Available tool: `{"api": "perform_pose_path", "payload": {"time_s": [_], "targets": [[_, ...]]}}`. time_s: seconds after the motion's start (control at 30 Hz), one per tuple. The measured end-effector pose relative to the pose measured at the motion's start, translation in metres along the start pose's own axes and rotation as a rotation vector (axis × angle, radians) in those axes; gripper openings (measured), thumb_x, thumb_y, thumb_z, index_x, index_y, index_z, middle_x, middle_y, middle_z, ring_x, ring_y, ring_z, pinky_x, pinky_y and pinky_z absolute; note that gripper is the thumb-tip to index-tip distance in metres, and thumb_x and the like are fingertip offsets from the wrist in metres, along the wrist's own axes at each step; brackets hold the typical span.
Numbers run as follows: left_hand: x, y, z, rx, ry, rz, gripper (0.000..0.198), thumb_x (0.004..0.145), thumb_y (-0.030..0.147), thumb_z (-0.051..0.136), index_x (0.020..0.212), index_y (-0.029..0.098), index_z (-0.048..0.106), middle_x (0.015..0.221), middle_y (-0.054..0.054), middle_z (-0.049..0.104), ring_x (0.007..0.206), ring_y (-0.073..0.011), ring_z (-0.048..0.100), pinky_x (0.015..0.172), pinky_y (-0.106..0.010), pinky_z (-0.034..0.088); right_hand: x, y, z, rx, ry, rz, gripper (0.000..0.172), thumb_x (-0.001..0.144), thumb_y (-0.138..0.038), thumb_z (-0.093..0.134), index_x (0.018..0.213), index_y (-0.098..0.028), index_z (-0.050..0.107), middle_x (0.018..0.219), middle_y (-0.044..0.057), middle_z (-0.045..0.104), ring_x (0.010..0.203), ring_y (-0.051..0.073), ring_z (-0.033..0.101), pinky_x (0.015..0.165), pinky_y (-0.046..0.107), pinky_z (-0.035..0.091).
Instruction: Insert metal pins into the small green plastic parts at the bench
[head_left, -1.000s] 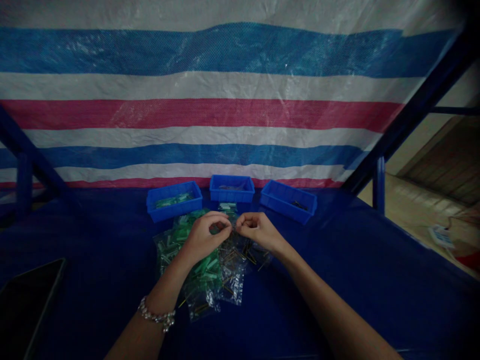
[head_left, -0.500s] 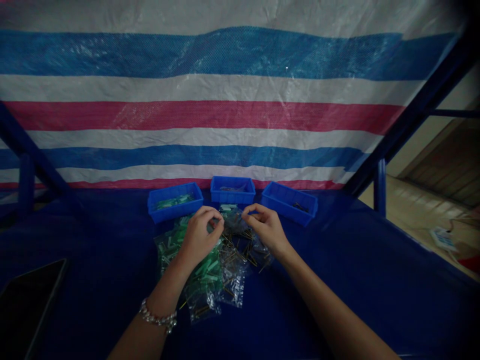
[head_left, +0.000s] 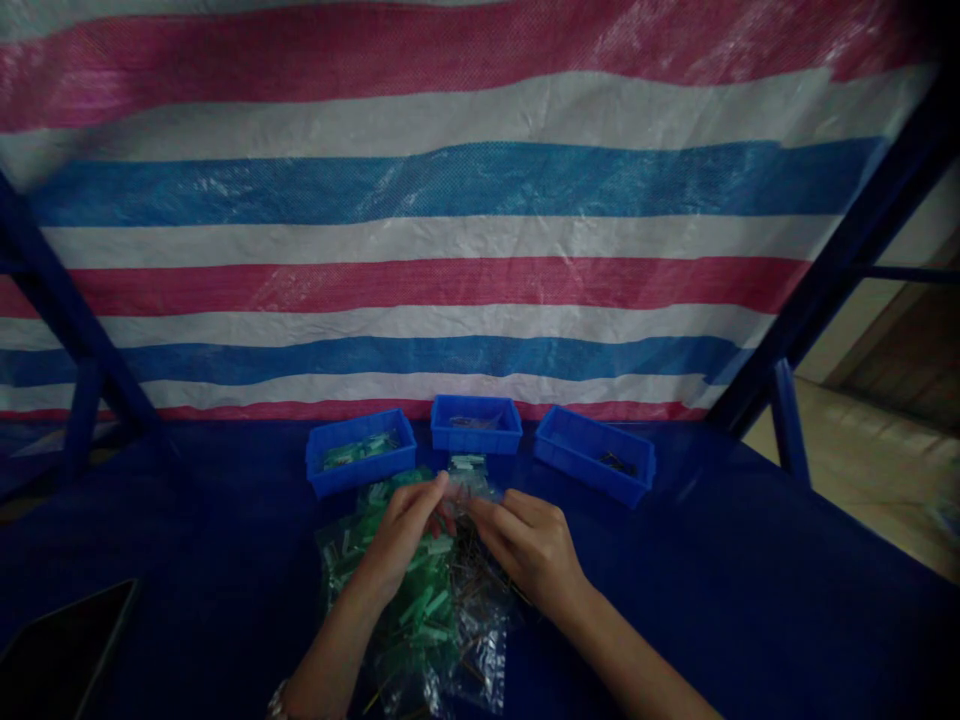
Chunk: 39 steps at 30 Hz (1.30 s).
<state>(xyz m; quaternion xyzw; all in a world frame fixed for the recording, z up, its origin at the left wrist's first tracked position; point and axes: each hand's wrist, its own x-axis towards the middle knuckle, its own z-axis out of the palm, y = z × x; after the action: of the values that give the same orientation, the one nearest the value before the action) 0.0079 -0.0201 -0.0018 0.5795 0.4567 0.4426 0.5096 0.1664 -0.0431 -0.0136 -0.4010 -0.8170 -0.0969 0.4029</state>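
Observation:
My left hand (head_left: 409,520) is over the upper part of a pile of clear bags, its thumb and fingers pinched together. Facing it, my right hand (head_left: 529,540) has its fingers curled in. A small clear bag seems to stretch between the two sets of fingertips, but it is faint and blurred. Below lie bags with green pieces (head_left: 427,600) and, on the right, clear bags with thin brownish sticks (head_left: 476,640). A few pale green pieces (head_left: 468,463) rest just beyond the hands.
Three blue bins stand at the back: the left bin (head_left: 361,468) holds green pieces, the middle bin (head_left: 475,438) clear items, the right bin (head_left: 592,467) small dark items. A dark flat device (head_left: 64,650) lies at the left. Behind hangs a striped sheet (head_left: 450,285).
The view has tilted up, so everything sits lower. My right hand has turned, its knuckles now up and fingers curled further in. The two hands' fingertips are closer together.

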Motion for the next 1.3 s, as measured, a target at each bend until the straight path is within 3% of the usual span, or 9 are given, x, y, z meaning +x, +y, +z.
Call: {"api": "perform_pose_path", "payload": {"time_s": [0.2,0.4,0.57,0.73,0.93,1.3], "targets": [[-0.002,0.007,-0.003,-0.011,-0.136,-0.018,0.027,0.069,0.039,0.058,0.069,0.012,0.061,0.054,0.001,0.052,0.053,-0.0087,0.046,0.050,-0.021,0.034,0.002,0.000,-0.002,-0.050,-0.011,-0.054,0.022,0.084,-0.020,0.042,0.085,-0.019,0.064,0.054,0.002,0.051,0.051,0.011,0.044,0.050,0.024,0.032],[-0.003,0.013,0.002,-0.033,-0.011,-0.013,0.018,0.064,0.030,0.063,0.070,0.013,0.061,0.061,0.001,0.057,0.059,-0.0100,0.050,0.057,-0.022,0.038,-0.001,0.000,0.004,0.010,-0.115,0.142,0.026,0.084,-0.020,0.038,0.104,-0.017,0.054,0.063,0.003,0.058,0.054,0.012,0.052,0.053,0.023,0.036],[0.000,0.008,-0.001,-0.041,0.080,-0.022,0.018,0.063,0.028,0.064,0.073,0.013,0.060,0.073,-0.002,0.063,0.067,-0.0131,0.056,0.061,-0.024,0.042,-0.002,-0.001,0.007,0.120,-0.152,0.324,0.026,0.082,-0.020,0.037,0.106,-0.015,0.045,0.057,-0.001,0.054,0.047,0.012,0.049,0.048,0.022,0.034],[0.003,0.004,-0.003,-0.025,0.075,-0.018,0.020,0.062,0.028,0.065,0.074,0.013,0.061,0.081,-0.005,0.066,0.073,-0.0158,0.059,0.064,-0.025,0.044,0.000,-0.001,0.005,0.206,-0.196,0.367,0.023,0.083,-0.024,0.036,0.103,-0.018,0.045,0.055,-0.002,0.052,0.046,0.012,0.047,0.047,0.022,0.032],[0.005,0.001,-0.001,0.013,0.046,0.009,0.024,0.065,0.030,0.062,0.079,0.010,0.061,0.084,-0.009,0.065,0.072,-0.0166,0.059,0.065,-0.027,0.046,0.001,-0.003,0.005,0.339,-0.154,0.573,0.024,0.082,-0.037,0.040,0.094,-0.020,0.051,0.047,-0.005,0.045,0.041,0.011,0.043,0.044,0.021,0.027],[0.006,-0.007,0.003,0.167,-0.032,0.129,0.021,0.072,0.024,0.053,0.086,0.011,0.061,0.088,-0.011,0.065,0.080,-0.0199,0.060,0.074,-0.033,0.046,0.001,-0.006,0.009,0.541,-0.152,0.555,0.021,0.079,-0.036,0.046,0.081,-0.017,0.054,0.045,-0.006,0.042,0.041,0.009,0.040,0.043,0.020,0.027]]}}
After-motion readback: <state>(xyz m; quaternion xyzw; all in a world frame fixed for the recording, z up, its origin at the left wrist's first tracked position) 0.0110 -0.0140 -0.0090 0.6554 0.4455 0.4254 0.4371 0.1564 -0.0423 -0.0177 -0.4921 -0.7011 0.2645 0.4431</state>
